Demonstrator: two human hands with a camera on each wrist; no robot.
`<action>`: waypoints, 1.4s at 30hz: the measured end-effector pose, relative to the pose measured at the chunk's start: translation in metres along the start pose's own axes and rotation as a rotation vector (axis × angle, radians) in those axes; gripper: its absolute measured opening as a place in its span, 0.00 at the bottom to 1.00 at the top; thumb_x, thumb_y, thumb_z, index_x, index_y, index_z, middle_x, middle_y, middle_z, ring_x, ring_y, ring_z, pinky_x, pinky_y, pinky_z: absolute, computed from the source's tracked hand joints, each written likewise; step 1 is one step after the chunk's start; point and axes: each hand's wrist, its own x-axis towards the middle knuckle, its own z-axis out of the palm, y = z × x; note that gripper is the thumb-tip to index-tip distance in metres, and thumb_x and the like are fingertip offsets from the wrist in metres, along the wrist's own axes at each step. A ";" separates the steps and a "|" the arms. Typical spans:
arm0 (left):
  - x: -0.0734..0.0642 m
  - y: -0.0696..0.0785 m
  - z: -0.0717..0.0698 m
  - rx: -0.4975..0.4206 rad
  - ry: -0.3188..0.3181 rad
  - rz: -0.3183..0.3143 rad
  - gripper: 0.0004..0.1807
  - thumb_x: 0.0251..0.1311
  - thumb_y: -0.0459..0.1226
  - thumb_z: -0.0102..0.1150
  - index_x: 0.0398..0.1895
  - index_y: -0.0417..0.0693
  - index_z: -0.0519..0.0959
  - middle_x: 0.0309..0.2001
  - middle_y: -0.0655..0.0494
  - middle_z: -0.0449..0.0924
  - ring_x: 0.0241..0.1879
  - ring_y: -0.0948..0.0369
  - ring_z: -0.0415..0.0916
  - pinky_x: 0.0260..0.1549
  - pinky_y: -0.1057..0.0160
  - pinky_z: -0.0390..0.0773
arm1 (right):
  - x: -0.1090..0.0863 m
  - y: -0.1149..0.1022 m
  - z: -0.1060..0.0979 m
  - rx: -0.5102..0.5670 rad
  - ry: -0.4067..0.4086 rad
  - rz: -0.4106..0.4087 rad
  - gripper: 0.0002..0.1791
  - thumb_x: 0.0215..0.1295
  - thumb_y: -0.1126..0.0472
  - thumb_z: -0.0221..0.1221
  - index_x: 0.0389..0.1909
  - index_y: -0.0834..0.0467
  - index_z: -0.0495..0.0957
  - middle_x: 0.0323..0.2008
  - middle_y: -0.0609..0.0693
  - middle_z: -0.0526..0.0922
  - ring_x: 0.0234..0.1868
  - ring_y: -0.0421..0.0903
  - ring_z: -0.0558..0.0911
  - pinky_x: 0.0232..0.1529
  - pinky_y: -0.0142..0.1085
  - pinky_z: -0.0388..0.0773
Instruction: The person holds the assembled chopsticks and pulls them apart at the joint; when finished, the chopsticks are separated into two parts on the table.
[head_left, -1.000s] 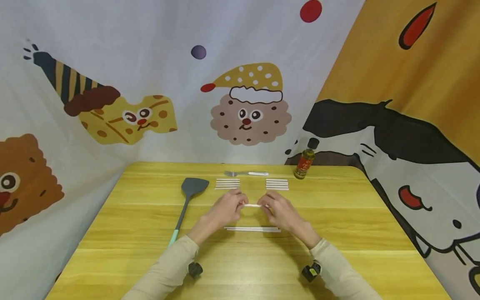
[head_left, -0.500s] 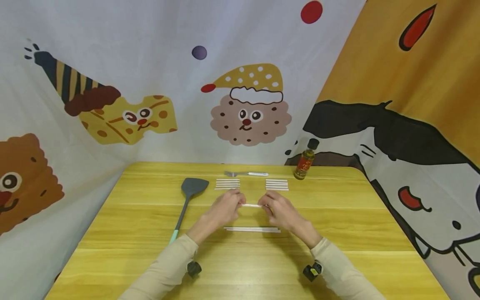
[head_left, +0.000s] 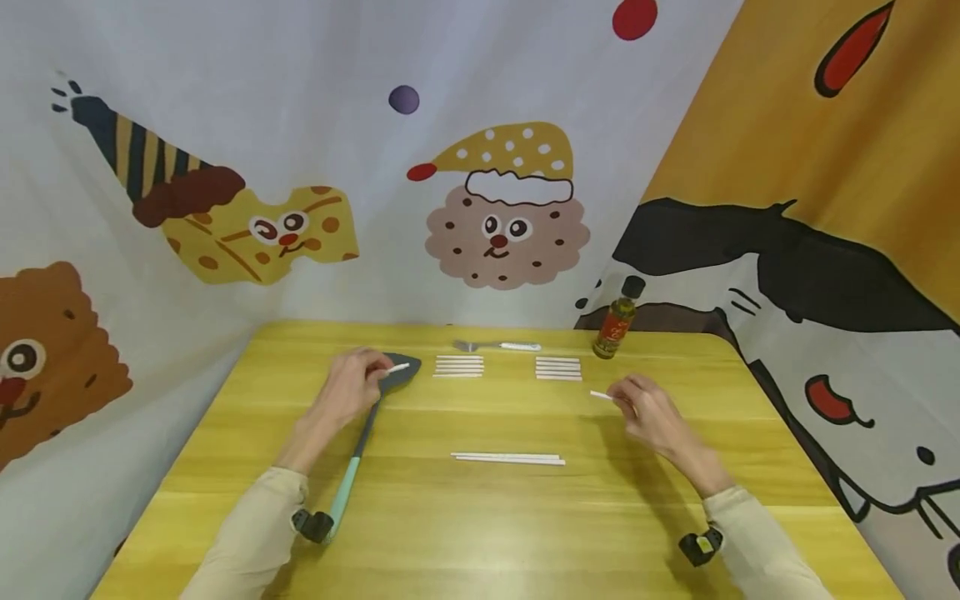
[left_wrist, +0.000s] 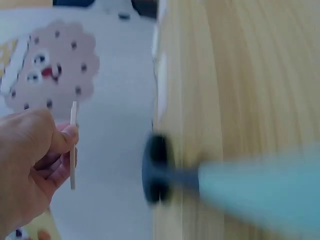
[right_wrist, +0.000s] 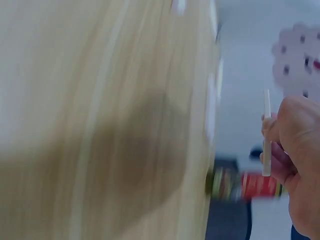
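My left hand (head_left: 347, 392) pinches a short white stick piece (head_left: 397, 367) above the blade of the spatula (head_left: 401, 377). In the left wrist view, thumb and fingers grip that stick piece (left_wrist: 73, 167) near its middle. Over on the right, my right hand (head_left: 654, 414) pinches another short white stick piece (head_left: 602, 395), raised off the table. The right wrist view shows this stick piece (right_wrist: 267, 157) between thumb and fingers. Two stacks of short white sticks lie at the back, a left group (head_left: 459, 367) and a right group (head_left: 558, 368). Longer white sticks (head_left: 508, 458) lie nearer me.
Behind the short sticks lies a fork (head_left: 498, 346) with a white handle. A dark-capped bottle (head_left: 613, 321) with a red label stands at the back right. The spatula's mint handle (head_left: 345, 492) runs beside my left forearm. A printed curtain (head_left: 315, 83) hangs behind the wooden table (head_left: 480, 525).
Both hands were together on one white stick at the table's middle. Now it is in two pieces; my left hand has moved left and my right hand right, each with a piece.
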 end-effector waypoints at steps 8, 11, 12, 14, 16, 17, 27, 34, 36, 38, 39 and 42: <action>0.010 0.029 0.020 -0.089 -0.019 0.117 0.05 0.61 0.24 0.63 0.38 0.36 0.85 0.37 0.46 0.84 0.31 0.59 0.80 0.28 0.66 0.81 | 0.022 -0.027 0.017 0.075 -0.021 -0.033 0.08 0.57 0.74 0.68 0.36 0.62 0.84 0.34 0.53 0.84 0.32 0.47 0.82 0.30 0.39 0.82; 0.011 0.033 0.023 -0.090 0.007 0.133 0.06 0.59 0.23 0.64 0.36 0.37 0.86 0.35 0.47 0.84 0.30 0.60 0.79 0.28 0.67 0.81 | 0.024 -0.031 0.019 0.094 0.006 -0.026 0.09 0.55 0.75 0.69 0.35 0.62 0.84 0.33 0.53 0.84 0.31 0.45 0.82 0.28 0.37 0.81; 0.011 0.033 0.024 -0.093 0.007 0.136 0.05 0.58 0.23 0.64 0.36 0.37 0.86 0.34 0.47 0.84 0.29 0.61 0.79 0.28 0.67 0.81 | 0.024 -0.031 0.019 0.101 0.009 -0.027 0.09 0.55 0.76 0.69 0.36 0.63 0.84 0.33 0.53 0.84 0.31 0.45 0.82 0.28 0.37 0.81; 0.011 0.033 0.025 -0.110 -0.006 0.135 0.05 0.57 0.23 0.64 0.36 0.37 0.86 0.33 0.47 0.84 0.29 0.62 0.78 0.28 0.68 0.80 | 0.025 -0.032 0.020 0.114 0.009 -0.029 0.09 0.55 0.75 0.69 0.36 0.63 0.84 0.33 0.52 0.84 0.31 0.44 0.81 0.28 0.36 0.81; 0.011 0.034 0.027 -0.128 -0.027 0.126 0.05 0.57 0.24 0.65 0.36 0.37 0.86 0.33 0.48 0.83 0.29 0.62 0.78 0.29 0.69 0.80 | 0.026 -0.033 0.021 0.129 0.006 -0.026 0.09 0.56 0.75 0.69 0.36 0.63 0.85 0.33 0.52 0.84 0.30 0.43 0.81 0.27 0.34 0.81; 0.011 0.034 0.028 -0.139 -0.038 0.121 0.06 0.57 0.24 0.65 0.36 0.36 0.86 0.32 0.48 0.83 0.29 0.63 0.77 0.28 0.69 0.80 | 0.026 -0.033 0.022 0.137 0.006 -0.024 0.09 0.56 0.75 0.69 0.37 0.63 0.85 0.33 0.52 0.84 0.30 0.42 0.80 0.27 0.33 0.80; 0.012 0.040 0.037 -0.161 -0.070 0.101 0.06 0.54 0.26 0.64 0.36 0.38 0.85 0.30 0.53 0.80 0.27 0.64 0.73 0.27 0.70 0.77 | 0.027 -0.035 0.025 0.188 0.003 0.011 0.09 0.54 0.76 0.67 0.36 0.64 0.83 0.32 0.52 0.82 0.28 0.42 0.80 0.26 0.29 0.81; 0.017 0.041 0.046 -0.146 -0.132 0.105 0.08 0.56 0.25 0.62 0.37 0.38 0.85 0.34 0.51 0.82 0.31 0.63 0.75 0.30 0.69 0.78 | 0.027 -0.033 0.028 0.206 -0.008 0.020 0.09 0.53 0.75 0.66 0.36 0.64 0.83 0.32 0.52 0.83 0.28 0.43 0.81 0.29 0.29 0.82; 0.018 0.041 0.048 -0.140 -0.149 0.098 0.07 0.56 0.26 0.62 0.38 0.38 0.85 0.34 0.52 0.82 0.31 0.63 0.75 0.30 0.69 0.78 | 0.027 -0.032 0.029 0.205 -0.011 0.028 0.09 0.54 0.74 0.66 0.36 0.63 0.83 0.32 0.52 0.83 0.29 0.42 0.81 0.29 0.29 0.82; 0.020 0.039 0.050 -0.130 -0.158 0.101 0.07 0.57 0.26 0.62 0.38 0.39 0.85 0.34 0.53 0.82 0.31 0.63 0.75 0.30 0.69 0.78 | 0.027 -0.031 0.031 0.203 -0.006 0.030 0.09 0.54 0.75 0.65 0.36 0.63 0.83 0.32 0.52 0.83 0.28 0.42 0.81 0.28 0.29 0.81; 0.021 0.038 0.051 -0.122 -0.163 0.102 0.07 0.57 0.26 0.62 0.38 0.39 0.85 0.33 0.53 0.82 0.31 0.63 0.75 0.30 0.69 0.78 | 0.027 -0.030 0.031 0.200 -0.002 0.031 0.09 0.54 0.75 0.65 0.36 0.63 0.83 0.31 0.52 0.83 0.28 0.42 0.81 0.27 0.29 0.81; 0.025 0.036 0.054 -0.096 -0.170 0.107 0.07 0.57 0.27 0.62 0.38 0.39 0.85 0.32 0.54 0.81 0.31 0.63 0.75 0.30 0.69 0.77 | 0.027 -0.027 0.033 0.190 0.008 0.034 0.09 0.53 0.75 0.66 0.35 0.62 0.83 0.30 0.51 0.82 0.28 0.42 0.81 0.26 0.30 0.80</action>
